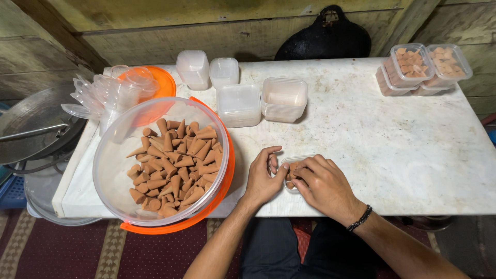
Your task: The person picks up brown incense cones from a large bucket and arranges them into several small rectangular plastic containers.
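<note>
A small clear plastic box (290, 185) with brown cones in it lies near the front edge of the white table (392, 150). My left hand (263, 178) rests against its left side, thumb and fingers curled at the rim. My right hand (325, 187) covers most of the box from the right, fingertips down among the cones; a black bead bracelet sits on that wrist. To the left stands a large clear tub (116, 165) with an orange rim, holding several loose brown cones (175, 165).
Stacks of empty clear boxes (284, 98) and lids (192, 67) stand at the table's back. Filled boxes of cones (421, 67) sit at the back right. Clear lids (98, 98) pile over an orange lid at the left. A black pan (323, 41) leans on the wall; a metal pan (31, 124) sits left.
</note>
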